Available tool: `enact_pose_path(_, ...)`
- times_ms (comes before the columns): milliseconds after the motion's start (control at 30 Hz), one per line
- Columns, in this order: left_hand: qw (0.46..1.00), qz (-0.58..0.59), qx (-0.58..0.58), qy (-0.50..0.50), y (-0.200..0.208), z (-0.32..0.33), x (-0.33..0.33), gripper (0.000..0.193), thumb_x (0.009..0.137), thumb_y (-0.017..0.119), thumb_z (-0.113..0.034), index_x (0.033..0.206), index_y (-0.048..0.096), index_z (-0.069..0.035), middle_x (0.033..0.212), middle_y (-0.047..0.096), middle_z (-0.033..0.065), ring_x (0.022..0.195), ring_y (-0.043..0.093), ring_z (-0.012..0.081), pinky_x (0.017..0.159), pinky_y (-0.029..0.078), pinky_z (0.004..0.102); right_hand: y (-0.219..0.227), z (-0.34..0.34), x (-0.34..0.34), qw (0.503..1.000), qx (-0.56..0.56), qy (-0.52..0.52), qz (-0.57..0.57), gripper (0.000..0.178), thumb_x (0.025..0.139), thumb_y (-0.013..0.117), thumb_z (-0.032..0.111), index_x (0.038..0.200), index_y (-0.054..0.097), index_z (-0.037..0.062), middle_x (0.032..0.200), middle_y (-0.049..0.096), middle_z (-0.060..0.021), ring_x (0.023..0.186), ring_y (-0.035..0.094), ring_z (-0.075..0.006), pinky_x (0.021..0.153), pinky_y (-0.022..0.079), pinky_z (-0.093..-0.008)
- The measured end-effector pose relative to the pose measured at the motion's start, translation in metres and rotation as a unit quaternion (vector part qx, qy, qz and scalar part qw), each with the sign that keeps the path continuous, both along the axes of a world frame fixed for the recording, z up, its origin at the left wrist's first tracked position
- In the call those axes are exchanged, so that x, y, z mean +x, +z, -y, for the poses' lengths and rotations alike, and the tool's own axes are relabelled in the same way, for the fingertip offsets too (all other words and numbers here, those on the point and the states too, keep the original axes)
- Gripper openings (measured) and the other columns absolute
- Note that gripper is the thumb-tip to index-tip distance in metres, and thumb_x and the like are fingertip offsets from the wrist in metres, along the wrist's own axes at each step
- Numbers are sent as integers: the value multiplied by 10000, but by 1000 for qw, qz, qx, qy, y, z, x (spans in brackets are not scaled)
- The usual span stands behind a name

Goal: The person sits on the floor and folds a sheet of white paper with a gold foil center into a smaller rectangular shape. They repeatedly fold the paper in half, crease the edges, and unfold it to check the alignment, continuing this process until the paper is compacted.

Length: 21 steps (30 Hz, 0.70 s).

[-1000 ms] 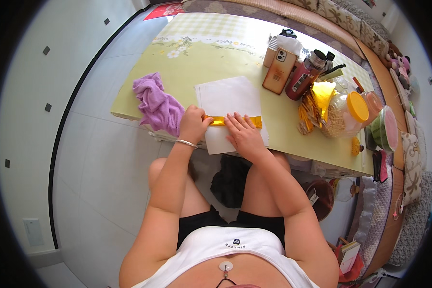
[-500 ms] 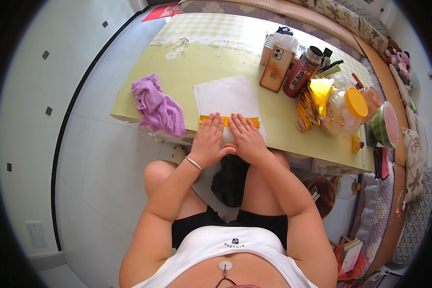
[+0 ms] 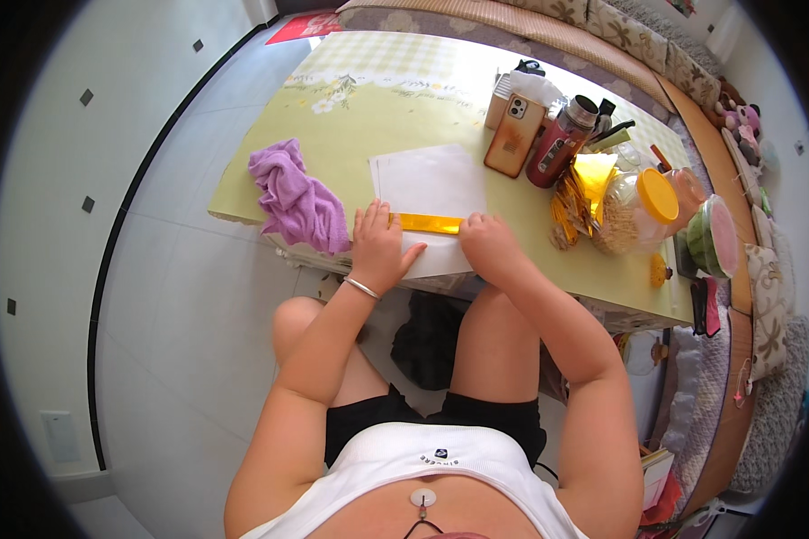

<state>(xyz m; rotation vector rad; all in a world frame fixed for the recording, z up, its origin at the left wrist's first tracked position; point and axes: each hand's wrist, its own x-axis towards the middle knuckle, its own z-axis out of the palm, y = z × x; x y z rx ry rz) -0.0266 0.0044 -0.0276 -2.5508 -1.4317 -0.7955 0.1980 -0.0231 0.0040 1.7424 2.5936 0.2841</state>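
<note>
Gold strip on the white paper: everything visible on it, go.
The gold strip is long, narrow and straight-edged, with a shiny surface that looks like foil or metallic film. It lies flat, running roughly left to right across the white paper, nearer the person's edge. Both ends are hidden by the hands: the left hand is spread flat over one, the right hand curled at the other; its exact grip is hidden.

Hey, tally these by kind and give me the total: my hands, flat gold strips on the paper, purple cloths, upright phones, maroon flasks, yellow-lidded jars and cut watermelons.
Hands: 2 (left hand, right hand)
Gold strip: 1
Purple cloth: 1
Upright phone: 1
Maroon flask: 1
Yellow-lidded jar: 1
Cut watermelon: 1
Total: 8
</note>
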Motion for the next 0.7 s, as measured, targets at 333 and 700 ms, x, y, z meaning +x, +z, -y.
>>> enact_pose_path(333,992,44,61,-101,-4,-20,33,188,770,705,-110,952,732,-72,875,668,34,781,597,244,710,505,385,-5,-15,10,994,10,9,-111,165,778,659,133,928,659,64,897,672,-103,851,653,-297,919,484,-455)
enact_pose_path(700,700,428,-480,-311,21,-63,-14,243,776,525,163,834,729,44,1060,721,146,963,674,187,848,543,281,15,18,58,947,68,60,-307,568,727,841,187,1265,659,162,1483,523,-63,1417,418,-319,1185,289,-492)
